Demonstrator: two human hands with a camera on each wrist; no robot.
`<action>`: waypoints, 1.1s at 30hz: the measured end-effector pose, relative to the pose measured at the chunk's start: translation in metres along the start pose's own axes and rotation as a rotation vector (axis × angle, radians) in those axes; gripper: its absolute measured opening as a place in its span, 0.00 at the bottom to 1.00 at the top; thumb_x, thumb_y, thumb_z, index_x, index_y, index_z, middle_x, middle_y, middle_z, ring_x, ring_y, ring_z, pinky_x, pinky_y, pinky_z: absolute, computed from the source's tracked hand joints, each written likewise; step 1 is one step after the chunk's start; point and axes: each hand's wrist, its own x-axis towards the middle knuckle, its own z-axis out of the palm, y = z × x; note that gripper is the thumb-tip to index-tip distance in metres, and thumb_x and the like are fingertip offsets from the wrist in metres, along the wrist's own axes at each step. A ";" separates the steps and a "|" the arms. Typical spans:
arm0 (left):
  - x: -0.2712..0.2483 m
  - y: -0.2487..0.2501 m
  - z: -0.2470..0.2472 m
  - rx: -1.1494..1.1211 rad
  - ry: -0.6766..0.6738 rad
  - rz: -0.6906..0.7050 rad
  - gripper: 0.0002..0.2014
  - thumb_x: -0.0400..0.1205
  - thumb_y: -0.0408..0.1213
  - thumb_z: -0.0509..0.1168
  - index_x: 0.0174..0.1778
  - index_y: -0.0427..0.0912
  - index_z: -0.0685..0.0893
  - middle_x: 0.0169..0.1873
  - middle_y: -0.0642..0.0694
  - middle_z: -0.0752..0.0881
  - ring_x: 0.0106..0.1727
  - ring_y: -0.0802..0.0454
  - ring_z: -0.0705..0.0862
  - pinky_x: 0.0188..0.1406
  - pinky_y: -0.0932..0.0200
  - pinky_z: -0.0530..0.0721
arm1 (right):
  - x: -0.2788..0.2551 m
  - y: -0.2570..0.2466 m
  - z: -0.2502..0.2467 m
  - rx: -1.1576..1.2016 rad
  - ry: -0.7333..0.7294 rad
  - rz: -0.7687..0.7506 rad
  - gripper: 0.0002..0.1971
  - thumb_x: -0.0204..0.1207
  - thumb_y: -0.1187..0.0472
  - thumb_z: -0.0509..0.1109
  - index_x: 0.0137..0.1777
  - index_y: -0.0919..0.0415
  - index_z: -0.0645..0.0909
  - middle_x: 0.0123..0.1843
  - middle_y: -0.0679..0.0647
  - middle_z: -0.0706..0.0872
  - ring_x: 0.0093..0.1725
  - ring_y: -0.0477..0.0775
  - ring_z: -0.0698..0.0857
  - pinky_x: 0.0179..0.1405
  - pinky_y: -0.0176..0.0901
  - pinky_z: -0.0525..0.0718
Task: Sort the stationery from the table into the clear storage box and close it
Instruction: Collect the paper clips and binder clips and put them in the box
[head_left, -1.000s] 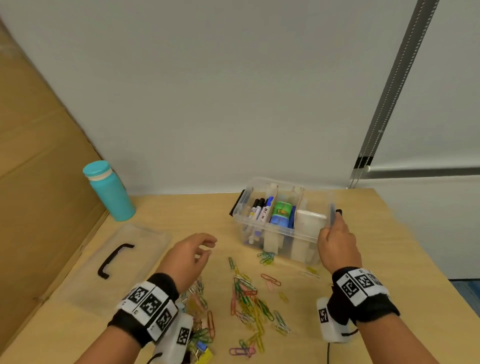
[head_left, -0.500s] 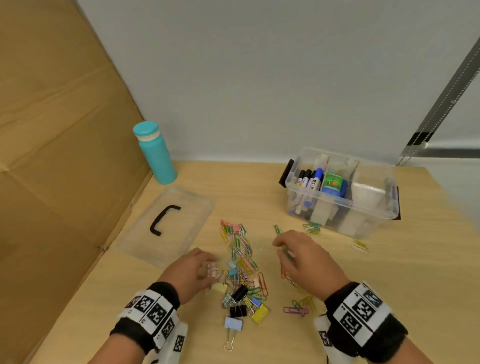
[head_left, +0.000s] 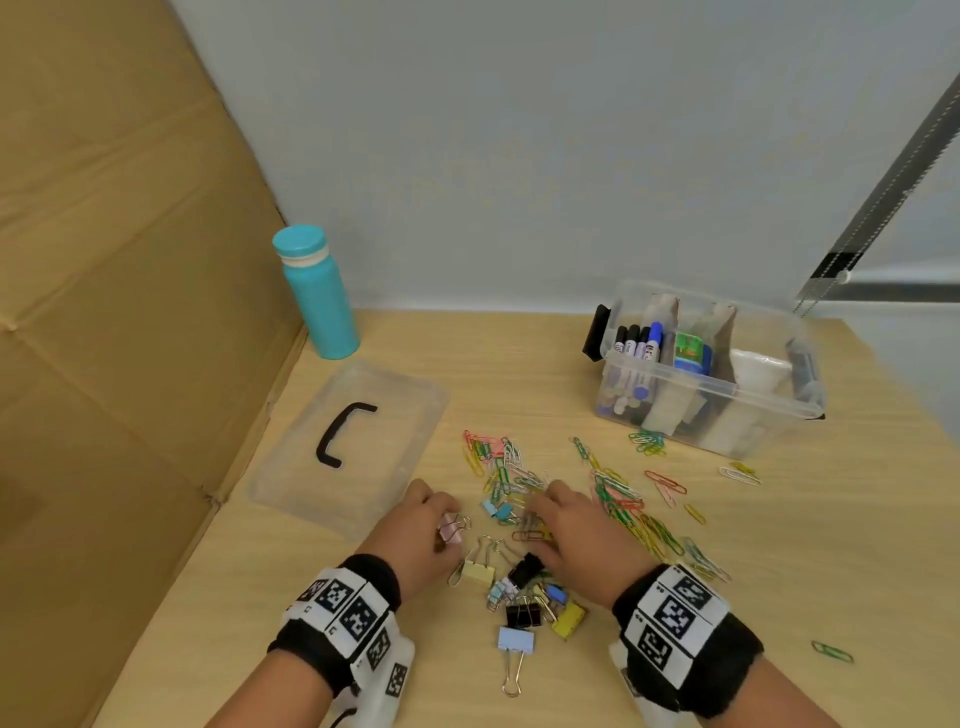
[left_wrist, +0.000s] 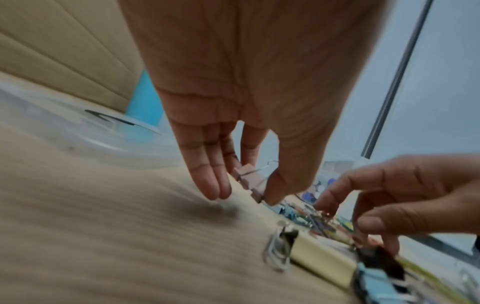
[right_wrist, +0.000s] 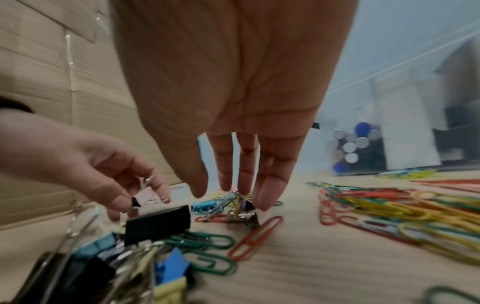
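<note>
Binder clips (head_left: 519, 597) at 6 o'clock on desk (head_left: 779, 571). Left hand (head_left: 423, 530) pinches pink binder clip (head_left: 451, 529); right hand (head_left: 576, 535), fingers extended, empty, over small clip. Advice: gather several, avoid tangled paper clips (head_left: 623, 504). Clear storage box (head_left: 711, 371) open, 1 o'clock; lid (head_left: 353, 441), 11 o'clock.

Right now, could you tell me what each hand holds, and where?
Left hand pinches a pink binder clip by its body; right hand holds nothing.

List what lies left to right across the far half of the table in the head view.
Teal bottle → clear lid with black handle → clear storage box.
</note>
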 end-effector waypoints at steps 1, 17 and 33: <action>-0.001 -0.002 -0.002 -0.042 0.005 0.001 0.18 0.77 0.43 0.67 0.63 0.48 0.77 0.54 0.52 0.70 0.44 0.56 0.80 0.55 0.63 0.81 | -0.002 0.003 -0.002 0.040 0.028 0.021 0.20 0.82 0.53 0.61 0.73 0.49 0.69 0.66 0.48 0.71 0.60 0.48 0.77 0.61 0.43 0.78; -0.003 0.017 0.002 -0.088 -0.135 0.190 0.10 0.78 0.29 0.58 0.52 0.44 0.70 0.40 0.57 0.71 0.33 0.58 0.71 0.32 0.65 0.70 | 0.022 0.009 -0.006 -0.085 0.066 0.075 0.10 0.80 0.55 0.62 0.60 0.49 0.75 0.57 0.49 0.78 0.54 0.53 0.80 0.41 0.42 0.77; 0.007 0.018 0.010 0.128 -0.226 0.239 0.12 0.81 0.38 0.61 0.60 0.48 0.74 0.59 0.50 0.79 0.56 0.53 0.78 0.54 0.61 0.75 | 0.010 0.034 -0.008 0.368 0.135 0.176 0.10 0.73 0.65 0.72 0.47 0.50 0.76 0.42 0.47 0.82 0.40 0.44 0.81 0.39 0.31 0.79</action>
